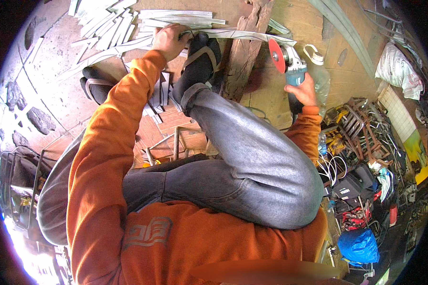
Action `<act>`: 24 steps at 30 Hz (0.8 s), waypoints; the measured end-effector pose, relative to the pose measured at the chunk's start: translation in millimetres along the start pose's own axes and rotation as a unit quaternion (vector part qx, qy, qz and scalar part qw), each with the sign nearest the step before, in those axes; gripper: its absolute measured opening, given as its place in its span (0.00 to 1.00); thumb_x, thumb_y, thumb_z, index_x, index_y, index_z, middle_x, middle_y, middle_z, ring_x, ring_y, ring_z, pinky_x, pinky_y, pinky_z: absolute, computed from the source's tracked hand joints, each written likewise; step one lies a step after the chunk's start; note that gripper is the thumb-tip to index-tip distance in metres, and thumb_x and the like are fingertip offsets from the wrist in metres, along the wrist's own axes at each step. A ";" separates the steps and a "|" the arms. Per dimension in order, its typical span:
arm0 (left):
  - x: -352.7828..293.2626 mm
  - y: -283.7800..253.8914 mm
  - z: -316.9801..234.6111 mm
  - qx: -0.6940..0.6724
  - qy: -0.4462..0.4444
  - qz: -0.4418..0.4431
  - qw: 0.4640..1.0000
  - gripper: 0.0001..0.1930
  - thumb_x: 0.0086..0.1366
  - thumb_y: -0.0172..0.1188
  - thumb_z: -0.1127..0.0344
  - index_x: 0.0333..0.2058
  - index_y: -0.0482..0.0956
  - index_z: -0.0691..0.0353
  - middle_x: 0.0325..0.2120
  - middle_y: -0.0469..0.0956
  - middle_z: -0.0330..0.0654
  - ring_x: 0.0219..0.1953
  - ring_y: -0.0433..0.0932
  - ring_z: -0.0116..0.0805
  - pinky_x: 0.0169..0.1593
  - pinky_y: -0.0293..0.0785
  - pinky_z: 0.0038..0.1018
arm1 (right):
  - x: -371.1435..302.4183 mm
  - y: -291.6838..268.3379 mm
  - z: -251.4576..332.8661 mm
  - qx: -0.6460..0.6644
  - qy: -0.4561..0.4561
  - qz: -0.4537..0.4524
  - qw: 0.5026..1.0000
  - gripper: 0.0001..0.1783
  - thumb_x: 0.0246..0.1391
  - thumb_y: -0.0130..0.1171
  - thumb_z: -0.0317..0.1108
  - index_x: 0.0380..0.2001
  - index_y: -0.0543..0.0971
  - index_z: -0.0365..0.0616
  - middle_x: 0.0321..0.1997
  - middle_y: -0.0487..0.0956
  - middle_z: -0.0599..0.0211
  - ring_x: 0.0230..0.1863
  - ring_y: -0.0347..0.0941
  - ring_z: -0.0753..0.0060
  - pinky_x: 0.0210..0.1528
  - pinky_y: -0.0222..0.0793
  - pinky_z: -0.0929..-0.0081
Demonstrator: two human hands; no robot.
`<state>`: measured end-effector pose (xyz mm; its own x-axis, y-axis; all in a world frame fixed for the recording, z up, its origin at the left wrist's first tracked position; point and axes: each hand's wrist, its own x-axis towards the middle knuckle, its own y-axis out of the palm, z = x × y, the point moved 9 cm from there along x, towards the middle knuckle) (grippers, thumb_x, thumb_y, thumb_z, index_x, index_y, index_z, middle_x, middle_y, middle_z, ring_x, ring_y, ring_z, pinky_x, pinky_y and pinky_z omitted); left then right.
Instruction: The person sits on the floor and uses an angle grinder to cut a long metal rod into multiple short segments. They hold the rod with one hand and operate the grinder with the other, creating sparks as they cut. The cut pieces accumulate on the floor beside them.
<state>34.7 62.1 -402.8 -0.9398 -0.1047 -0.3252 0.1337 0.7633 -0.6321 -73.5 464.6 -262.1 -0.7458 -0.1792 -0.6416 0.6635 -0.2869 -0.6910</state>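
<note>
My right hand [303, 91] is wrapped round the body of an angle grinder [296, 75] with a red disc [277, 55]. The disc stands beside the right end of a long, pale metal strip [242, 35], which lies over a rough wooden beam [243, 59]. I cannot tell whether disc and strip touch. My left hand [169, 42] is closed on the strip farther left, next to my sandalled right foot [202, 54]; its fingertips are partly hidden.
Cut strips [107, 23] lie heaped at the far left, with several more [162, 90] between my feet. Right of the grinder are a tape roll [314, 54], long curved strips [347, 28] and a white sack [399, 71]. Metal scrap [356, 123] and a blue bag [359, 246] lie nearer.
</note>
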 end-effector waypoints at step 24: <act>0.5 -7.7 -7.1 0.032 -0.013 0.026 0.999 0.14 0.61 0.59 0.56 0.42 0.83 0.53 0.40 0.82 0.46 0.43 0.80 0.49 0.52 0.71 0.41 | 1.5 -0.8 9.6 -0.016 -0.011 -0.004 1.000 0.30 0.26 0.74 0.36 0.37 0.76 0.36 0.34 0.80 0.60 0.36 0.76 0.63 0.42 0.71 0.67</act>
<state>31.0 60.7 -393.0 -0.9223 -0.0832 -0.3775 0.2032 0.7265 -0.6565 -75.8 455.5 -259.3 -0.7516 -0.1972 -0.6294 0.6592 -0.2573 -0.7066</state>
